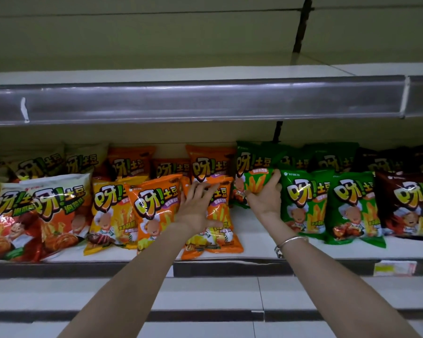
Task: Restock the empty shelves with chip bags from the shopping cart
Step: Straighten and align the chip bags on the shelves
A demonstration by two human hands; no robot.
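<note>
- Chip bags (303,203) stand in rows sorted by colour along the shelf (252,242): white and red on the left, then yellow, orange, green and brown. They are glossy, puffed and face forward, and several lean.
- The orange bag (226,215) stands at the front of its row, tilted a little. The left hand (195,208) lies flat on its face with fingers spread. It is best kept there as a brace so the row does not topple.
- The green bag (254,184) sits in the gap between the orange and green rows. The right hand (266,201) pinches its upper right edge, fingers curled over the top. I would set it upright, base down first, flush with the green fronts, and grip lightly so the chips are not crushed.
- A bracelet (291,241) circles the right wrist.
</note>
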